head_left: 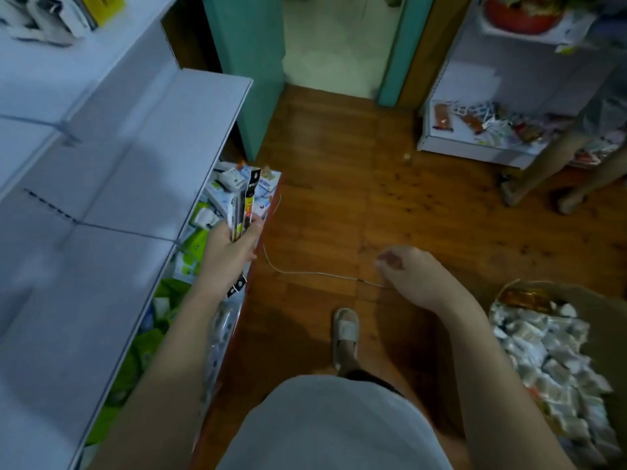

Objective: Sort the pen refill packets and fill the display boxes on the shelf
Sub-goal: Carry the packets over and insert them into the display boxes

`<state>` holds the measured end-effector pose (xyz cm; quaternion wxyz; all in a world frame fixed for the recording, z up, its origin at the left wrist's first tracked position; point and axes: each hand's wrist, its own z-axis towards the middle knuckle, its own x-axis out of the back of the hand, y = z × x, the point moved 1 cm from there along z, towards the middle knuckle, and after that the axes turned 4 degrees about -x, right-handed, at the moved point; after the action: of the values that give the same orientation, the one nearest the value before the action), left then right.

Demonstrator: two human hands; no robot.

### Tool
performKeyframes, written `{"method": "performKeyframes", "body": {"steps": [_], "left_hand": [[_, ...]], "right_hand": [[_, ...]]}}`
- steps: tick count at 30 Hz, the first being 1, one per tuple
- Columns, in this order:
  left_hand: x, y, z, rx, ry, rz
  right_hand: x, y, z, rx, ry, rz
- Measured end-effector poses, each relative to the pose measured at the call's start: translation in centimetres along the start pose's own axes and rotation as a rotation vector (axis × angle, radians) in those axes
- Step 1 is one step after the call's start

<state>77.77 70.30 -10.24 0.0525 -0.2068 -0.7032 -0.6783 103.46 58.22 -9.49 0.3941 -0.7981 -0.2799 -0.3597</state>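
My left hand [229, 249] grips a small bundle of long, narrow pen refill packets [245, 203], black and white with yellow and red marks, their upper ends pointing away from me. It holds them over the front edge of the low shelf tier [271, 198] crowded with white and green packaged goods. My right hand [407, 269] hangs over the wooden floor with fingers loosely curled, holding nothing. A cardboard box [604, 313] at lower right is full of small white packets [549, 354].
White shelf boards [112, 184] rise in tiers on the left. A thin white cord [315, 273] lies on the floor. My sandalled foot [345, 334] stands ahead. Another person's legs [556, 164] stand by a second shelf [475, 144] at the right. A doorway [339, 45] opens ahead.
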Motion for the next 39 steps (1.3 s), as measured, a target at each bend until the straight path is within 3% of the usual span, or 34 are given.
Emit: {"method": "performKeyframes", "body": {"steps": [11,16,21,28,34,36,39], "left_hand": [[-2.6,4.3,16.6,-0.054,0.252,-0.014],[-1.5,3.3,24.2,-0.020,0.395,-0.072],[-0.3,2.0,32.4,0.027,0.441,-0.115],[3.9,8.7,41.2,-0.152,0.420,-0.100],[10.1,15.2,46.9,-0.310,0.454,-0.160],[12.2,16.9,48.2,-0.342,0.553,-0.178],[15.5,18.8,49.2,-0.345,0.822,-0.076]], "right_hand": [[12.9,-3.8,21.7,0.237,-0.014,-0.035],[15.1,-8.2,30.8,0.325,-0.038,-0.068],[15.9,-13.4,39.3,0.327,-0.065,-0.114],[19.3,-27.0,48.2,0.558,-0.029,-0.080],[21.8,-42.3,52.9,1.027,-0.065,0.187],[22.1,-47.2,53.3,1.178,-0.164,0.224],[22.1,-53.0,53.1,1.316,-0.404,0.279]]}}
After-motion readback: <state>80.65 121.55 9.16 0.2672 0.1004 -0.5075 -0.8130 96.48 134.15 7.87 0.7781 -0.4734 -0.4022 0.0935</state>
